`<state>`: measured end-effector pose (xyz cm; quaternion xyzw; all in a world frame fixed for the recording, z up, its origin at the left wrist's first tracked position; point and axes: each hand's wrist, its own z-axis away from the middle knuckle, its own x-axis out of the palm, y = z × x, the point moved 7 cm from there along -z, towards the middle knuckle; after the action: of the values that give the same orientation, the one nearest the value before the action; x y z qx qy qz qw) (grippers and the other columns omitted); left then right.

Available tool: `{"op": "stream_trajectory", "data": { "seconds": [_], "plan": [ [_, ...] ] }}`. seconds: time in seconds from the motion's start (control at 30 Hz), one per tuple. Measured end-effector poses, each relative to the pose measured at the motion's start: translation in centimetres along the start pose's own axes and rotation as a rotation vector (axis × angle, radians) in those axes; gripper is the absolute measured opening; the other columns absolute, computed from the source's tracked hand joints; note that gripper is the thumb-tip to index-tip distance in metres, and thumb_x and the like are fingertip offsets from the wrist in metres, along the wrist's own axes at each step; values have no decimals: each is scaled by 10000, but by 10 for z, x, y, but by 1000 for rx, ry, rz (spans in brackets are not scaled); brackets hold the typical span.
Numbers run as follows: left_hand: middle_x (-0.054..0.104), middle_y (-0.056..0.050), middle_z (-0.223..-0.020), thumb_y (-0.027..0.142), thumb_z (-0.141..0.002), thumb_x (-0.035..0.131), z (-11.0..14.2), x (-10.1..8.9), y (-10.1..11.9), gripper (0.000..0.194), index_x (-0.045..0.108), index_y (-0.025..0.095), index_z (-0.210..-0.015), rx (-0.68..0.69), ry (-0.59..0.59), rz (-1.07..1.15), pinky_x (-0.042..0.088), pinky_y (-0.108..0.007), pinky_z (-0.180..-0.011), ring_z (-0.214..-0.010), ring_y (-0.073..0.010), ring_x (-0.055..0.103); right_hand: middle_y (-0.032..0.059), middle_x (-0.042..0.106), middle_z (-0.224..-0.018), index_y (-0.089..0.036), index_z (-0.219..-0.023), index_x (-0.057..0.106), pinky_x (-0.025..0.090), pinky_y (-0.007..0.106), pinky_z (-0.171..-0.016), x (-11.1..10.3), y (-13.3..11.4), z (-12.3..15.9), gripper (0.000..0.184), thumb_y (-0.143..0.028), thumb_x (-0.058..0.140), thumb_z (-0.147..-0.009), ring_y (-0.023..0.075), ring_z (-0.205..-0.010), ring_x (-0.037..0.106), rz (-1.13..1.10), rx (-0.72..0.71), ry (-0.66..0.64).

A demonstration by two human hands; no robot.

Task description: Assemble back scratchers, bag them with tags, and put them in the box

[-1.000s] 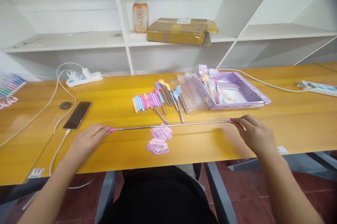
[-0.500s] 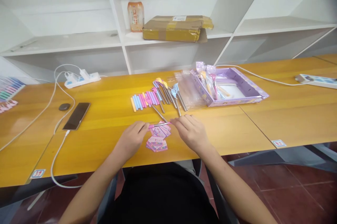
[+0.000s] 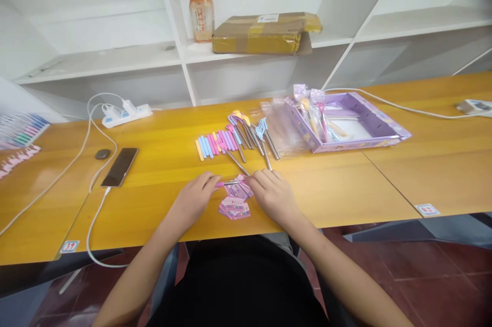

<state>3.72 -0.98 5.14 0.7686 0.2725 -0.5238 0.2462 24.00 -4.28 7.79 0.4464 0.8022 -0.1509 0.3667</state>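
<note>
My left hand (image 3: 194,198) and my right hand (image 3: 272,195) pinch the two ends of a short metal telescopic rod with pink tips (image 3: 229,183), pushed in to a small length, just above the yellow table (image 3: 161,199). Under it lies a heap of small pink and purple cards (image 3: 235,203). Behind the hands lie a row of pastel handles (image 3: 214,144) and several more metal rods with hand-shaped heads (image 3: 251,137).
A purple box (image 3: 348,129) with packed rods and clear sleeves (image 3: 280,129) stands at the back right. A phone (image 3: 120,166), a small dark object (image 3: 102,154), a power strip (image 3: 126,111) and cables lie left. A bottle (image 3: 202,9) and cardboard parcel (image 3: 265,33) are on the shelf.
The rod was stretched out long between my hands a second ago. My hands have come together at the middle and the rod has shrunk to a short length.
</note>
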Motion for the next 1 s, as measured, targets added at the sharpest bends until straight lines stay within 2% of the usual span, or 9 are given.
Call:
{"op": "stream_trajectory", "data": {
  "seconds": [0.1, 0.2, 0.27, 0.37, 0.5, 0.6, 0.67, 0.8, 1.0],
  "plan": [
    [698, -85, -1129, 269, -1165, 460, -1, 5, 3, 240, 629, 187, -1315, -12, -16, 10, 565, -365, -819, -942, -229, 695, 34, 621, -811, -182, -944, 691, 339, 363, -775, 6, 1, 0, 162, -181, 633, -1096, 210, -810, 480, 1, 34, -18],
    [703, -88, -1102, 259, -1161, 472, -4, 11, 7, 224, 646, 185, -1279, -12, -13, 2, 560, -363, -825, -945, -232, 698, 39, 608, -807, -187, -900, 684, 394, 365, -915, 16, 1, 0, 210, -161, 606, -1094, 217, -819, 477, 22, 35, -59],
    [706, -96, -1085, 246, -1156, 479, -4, 8, 0, 218, 656, 182, -1267, -6, -2, -39, 555, -358, -815, -949, -238, 701, 48, 604, -814, -187, -885, 682, 396, 375, -991, 19, 12, 4, 222, -129, 591, -1080, 223, -829, 480, 49, 31, -99],
    [703, -99, -1049, 238, -1150, 482, 11, -17, -37, 233, 673, 192, -1277, 5, 30, -136, 545, -359, -805, -954, -250, 695, 66, 642, -873, -182, -974, 713, 386, 365, -987, 8, 68, 31, 184, -89, 576, -1055, 234, -889, 522, 126, 65, -158],
    [710, -62, -989, 354, -1160, 479, 54, -72, -110, 267, 706, 212, -1155, -45, 142, -246, 535, -383, -821, -919, -252, 661, 61, 662, -808, -206, -932, 738, 355, 350, -803, -43, 177, 95, 164, -153, 633, -1046, 222, -809, 526, 400, 152, -58],
    [709, -51, -918, 394, -1147, 512, 74, -79, -133, 285, 714, 219, -1047, -31, 69, -285, 522, -391, -816, -858, -241, 646, 48, 666, -762, -215, -892, 744, 367, 341, -784, -57, 223, 134, 167, -240, 696, -1050, 205, -807, 576, 426, 223, -148],
    [721, -62, -910, 393, -1136, 537, 78, -72, -130, 272, 718, 216, -1035, -18, 52, -290, 519, -398, -803, -846, -248, 656, 53, 700, -801, -213, -884, 737, 381, 334, -780, -58, 228, 146, 181, -264, 705, -1054, 195, -819, 607, 414, 252, -173],
    [772, -88, -1028, 379, -1139, 537, 76, -61, -116, 258, 726, 203, -1134, -2, 75, -287, 536, -406, -833, -919, -265, 702, 46, 739, -837, -213, -921, 742, 420, 317, -788, -61, 215, 149, 162, -314, 735, -1047, 186, -807, 640, 412, 236, -134],
    [782, -79, -1021, 371, -1121, 586, 78, -66, -110, 215, 724, 211, -1159, 15, 125, -294, 544, -394, -841, -896, -257, 715, 70, 794, -941, -224, -964, 762, 444, 305, -769, -69, 218, 153, 126, -329, 759, -1033, 186, -819, 691, 342, 295, -140]
  ]
}}
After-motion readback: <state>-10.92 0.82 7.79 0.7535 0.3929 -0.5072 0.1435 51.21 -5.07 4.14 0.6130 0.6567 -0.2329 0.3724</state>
